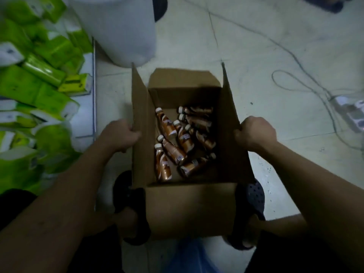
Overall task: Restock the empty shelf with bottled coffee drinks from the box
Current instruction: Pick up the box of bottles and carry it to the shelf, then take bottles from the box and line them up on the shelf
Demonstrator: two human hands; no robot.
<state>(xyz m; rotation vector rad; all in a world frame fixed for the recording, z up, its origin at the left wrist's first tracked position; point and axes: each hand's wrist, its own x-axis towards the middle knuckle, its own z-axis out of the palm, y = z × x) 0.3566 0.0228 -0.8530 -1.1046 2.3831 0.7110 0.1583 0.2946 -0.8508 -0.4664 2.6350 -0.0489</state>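
A pale tiled floor (256, 56) filled the view from above, with a person's two bare forearms reaching down into it. An open cardboard box (189, 209) sat in the middle of the floor, between the person's feet in dark perforated clogs (254, 194). To the left lay a large heap of green and white packets (35, 79), and a big white rounded container (122, 28) stood just beyond the box. At the right, grey cables (295, 62) trailed across the tiles to a white power strip (350, 113). The left hand (122, 134) was closed around the box's upright left flap, and the right hand (256, 133) was closed around its upright right flap. Inside, on the box's bottom, lay about ten brown bottled coffee drinks (183, 142) with white caps, tumbled at mixed angles and touching one another.
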